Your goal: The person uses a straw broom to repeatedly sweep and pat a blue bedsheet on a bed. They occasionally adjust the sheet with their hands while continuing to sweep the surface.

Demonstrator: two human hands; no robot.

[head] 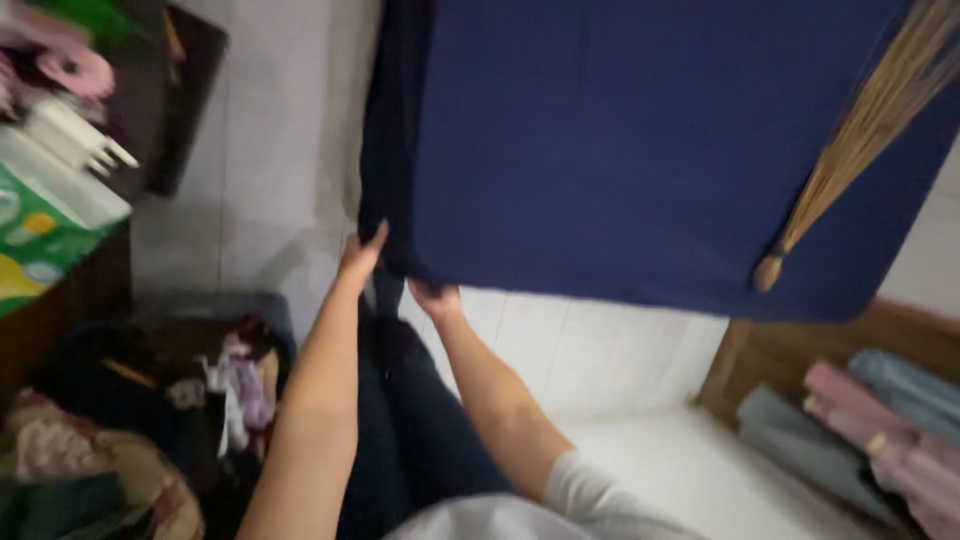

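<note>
A large dark blue sheet (640,140) covers a mattress that fills the upper middle of the head view. My left hand (360,255) presses on the sheet's hanging corner, fingers together. My right hand (435,298) reaches under the sheet's lower edge and grips the fabric there, its fingers hidden. More dark blue cloth (410,420) hangs down between my two forearms.
A straw broom (860,130) lies across the sheet at right. Rolled cloths (870,430) in grey, pink and blue sit by a wooden frame at lower right. A heap of clothes (120,430) fills the lower left, below a shelf with a green box (35,235).
</note>
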